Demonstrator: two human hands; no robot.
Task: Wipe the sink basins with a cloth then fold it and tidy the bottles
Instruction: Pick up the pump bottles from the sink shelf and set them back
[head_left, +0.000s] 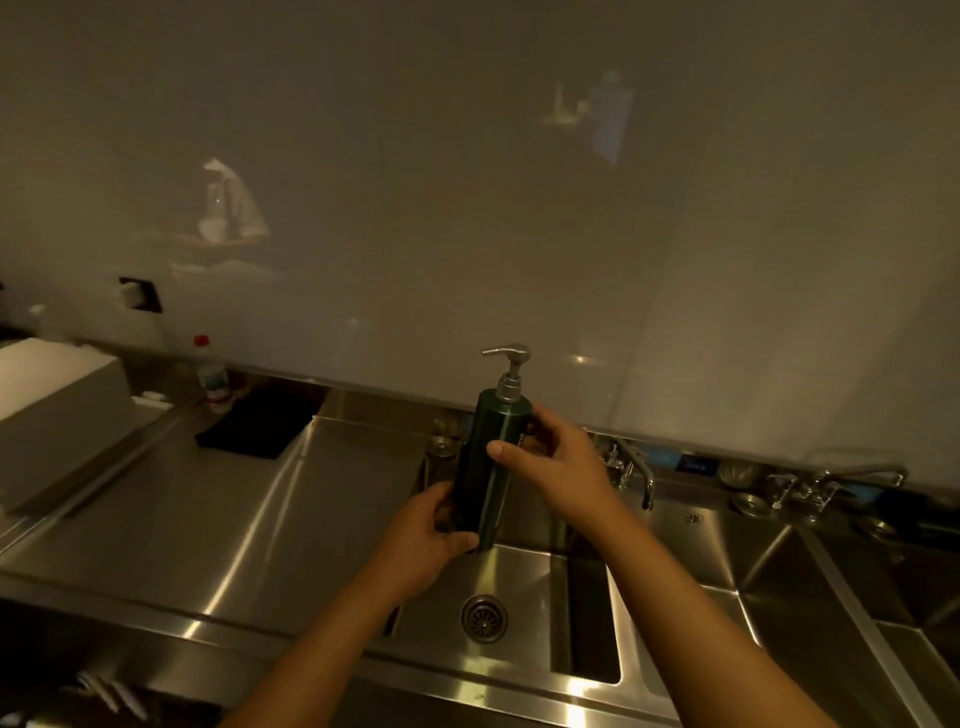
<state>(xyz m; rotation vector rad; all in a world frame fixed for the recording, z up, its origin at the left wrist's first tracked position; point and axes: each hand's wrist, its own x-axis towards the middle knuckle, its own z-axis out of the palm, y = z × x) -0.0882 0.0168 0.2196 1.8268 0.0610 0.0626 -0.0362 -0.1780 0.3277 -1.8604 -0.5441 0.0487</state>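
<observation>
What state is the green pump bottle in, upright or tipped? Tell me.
Nearly upright, leaning slightly. The green pump bottle has its pump head on top, held above the sink basin by the left hand low and the right hand higher.

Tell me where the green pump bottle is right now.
In the head view, the green pump bottle is centre frame, held upright by the left hand and right hand above the left sink basin.
</observation>
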